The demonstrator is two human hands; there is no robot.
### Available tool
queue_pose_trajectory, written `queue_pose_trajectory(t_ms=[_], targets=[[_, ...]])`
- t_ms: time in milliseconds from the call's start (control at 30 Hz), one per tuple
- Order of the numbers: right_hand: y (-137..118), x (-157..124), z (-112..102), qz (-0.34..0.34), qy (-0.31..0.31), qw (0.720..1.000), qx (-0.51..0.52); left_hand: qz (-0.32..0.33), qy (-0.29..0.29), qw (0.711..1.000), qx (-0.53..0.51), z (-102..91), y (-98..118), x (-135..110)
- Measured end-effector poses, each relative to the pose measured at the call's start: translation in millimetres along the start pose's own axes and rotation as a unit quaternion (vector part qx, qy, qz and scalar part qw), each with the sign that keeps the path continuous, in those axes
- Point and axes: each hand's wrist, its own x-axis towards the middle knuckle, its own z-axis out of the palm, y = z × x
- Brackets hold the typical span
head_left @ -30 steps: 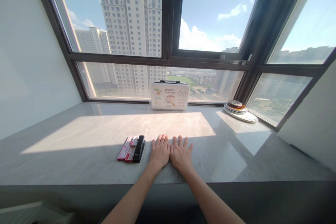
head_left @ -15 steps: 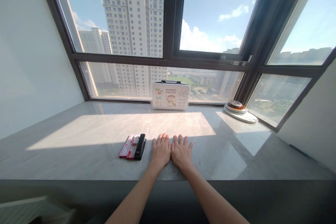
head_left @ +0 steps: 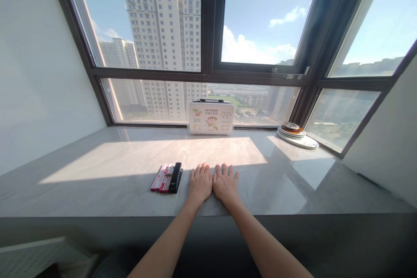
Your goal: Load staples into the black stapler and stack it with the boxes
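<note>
Resting palms down, my left hand (head_left: 200, 185) and right hand (head_left: 225, 183) lie side by side on the ledge (head_left: 260, 193), opened flat, gripping nothing. A black stapler (head_left: 175, 178) sits just left of my left hand, red-and-white boxes (head_left: 159, 178) farther left; a white case (head_left: 211, 119) stands ahead.

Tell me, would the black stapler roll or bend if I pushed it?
The black stapler probably won't roll, because it's long rather than round. It looks stiff, with a straight, solid-looking body, so it likely won't bend. Pushed left, it might nudge the red-and-white boxes beside it.
</note>
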Motion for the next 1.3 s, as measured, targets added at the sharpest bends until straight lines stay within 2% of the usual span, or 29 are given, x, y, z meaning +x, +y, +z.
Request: queue_pose_trajectory(t_ms=[367,800,967,1167,1300], targets=[[2.4,-0.1,4.4,0.004,0.002,1.000,-0.003,0.005,0.021,1.000,-0.001,-2.1,2.4,-2.0],[6.8,1.7,6.5,-0.022,-0.013,1.000,-0.008,-0.004,-0.015,1.000,0.015,1.0,1.9,-2.7],[8.3,-0.4,0.4,-0.036,-0.012,0.999,-0.010,-0.018,-0.013,0.999,0.023,-3.8,8.0,-13.2],[12.7,-25.1,-13.6,-0.077,-0.028,0.997,-0.006,0.001,-0.014,1.000,0.016,-19.2,5.6,-34.1],[14.2,-34.8,-20.0,-0.076,-0.051,0.996,0.003,0.004,-0.035,0.999,-0.007,-27.3,1.5,-42.9]])
